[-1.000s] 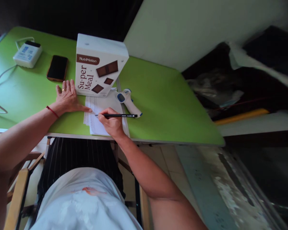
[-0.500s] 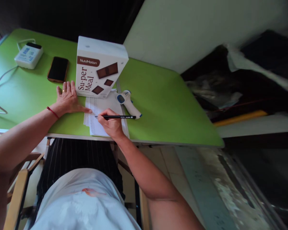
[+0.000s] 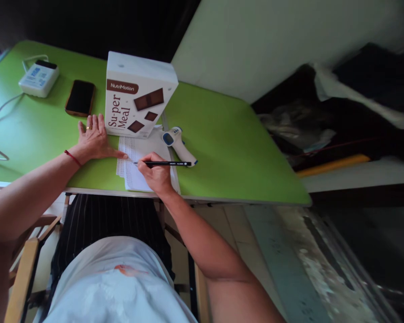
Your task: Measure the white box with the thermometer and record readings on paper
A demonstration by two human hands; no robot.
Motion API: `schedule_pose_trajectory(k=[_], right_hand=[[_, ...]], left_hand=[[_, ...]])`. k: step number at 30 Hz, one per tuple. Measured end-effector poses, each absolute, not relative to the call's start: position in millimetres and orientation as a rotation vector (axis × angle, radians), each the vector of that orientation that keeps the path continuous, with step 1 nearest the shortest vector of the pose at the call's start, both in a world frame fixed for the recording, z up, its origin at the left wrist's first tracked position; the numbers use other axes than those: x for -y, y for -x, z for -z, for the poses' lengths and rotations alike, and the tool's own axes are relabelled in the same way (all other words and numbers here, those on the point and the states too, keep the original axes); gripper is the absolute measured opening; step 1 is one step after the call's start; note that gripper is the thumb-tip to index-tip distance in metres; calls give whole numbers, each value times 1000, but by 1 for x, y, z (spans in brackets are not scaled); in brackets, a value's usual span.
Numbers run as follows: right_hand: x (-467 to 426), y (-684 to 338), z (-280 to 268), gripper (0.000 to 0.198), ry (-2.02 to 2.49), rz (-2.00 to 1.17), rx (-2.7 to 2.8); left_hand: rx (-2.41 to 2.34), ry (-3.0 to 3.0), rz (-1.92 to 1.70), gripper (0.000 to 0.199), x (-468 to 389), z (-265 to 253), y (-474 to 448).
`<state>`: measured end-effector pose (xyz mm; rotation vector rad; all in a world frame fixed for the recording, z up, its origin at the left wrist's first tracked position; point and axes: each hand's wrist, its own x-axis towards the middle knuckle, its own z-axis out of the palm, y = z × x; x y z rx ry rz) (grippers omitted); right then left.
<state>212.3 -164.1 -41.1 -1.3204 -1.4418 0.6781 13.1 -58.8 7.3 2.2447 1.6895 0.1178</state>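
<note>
My right hand (image 3: 157, 174) pinches a black pen (image 3: 168, 163), its tip down at white paper sheets (image 3: 138, 177) near the table's front edge. Small rows of marks cover the left part of the paper; I cannot read them. My left hand (image 3: 96, 139) lies flat with fingers spread on the table, the thumb reaching onto the paper close to the pen tip. Just beyond the paper a white NutriMotion box (image 3: 139, 96) stands upright, partly over the sheets, beside my left fingertips. A white and blue handheld thermometer (image 3: 180, 146) rests to the right, partly behind the pen.
On the green table (image 3: 229, 148), a dark phone (image 3: 80, 98) lies left of the box. Further left is a white device (image 3: 39, 80) with a cable. A wall rises behind, and a cluttered shelf (image 3: 323, 175) stands at the right.
Both hands keep nearly the same places on the paper and table. The whole view has shifted very slightly; the pen has barely moved.
</note>
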Motion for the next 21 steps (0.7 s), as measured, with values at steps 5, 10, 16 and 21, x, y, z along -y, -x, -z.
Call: schedule_pose_trajectory(k=[5, 10, 16, 21], right_hand=[[164, -214, 42, 22, 1304, -686, 1469], [163, -215, 42, 23, 1310, -700, 1493], [163, -216, 43, 20, 1304, -688, 1500], [164, -215, 42, 20, 1283, -684, 1473]], left_hand=[[-1700, -2243, -93, 171, 60, -9, -14], [-1702, -2244, -93, 169, 61, -10, -14], [-1718, -2237, -93, 173, 61, -10, -15], [-1723, -2235, -89, 173, 62, -12, -16]])
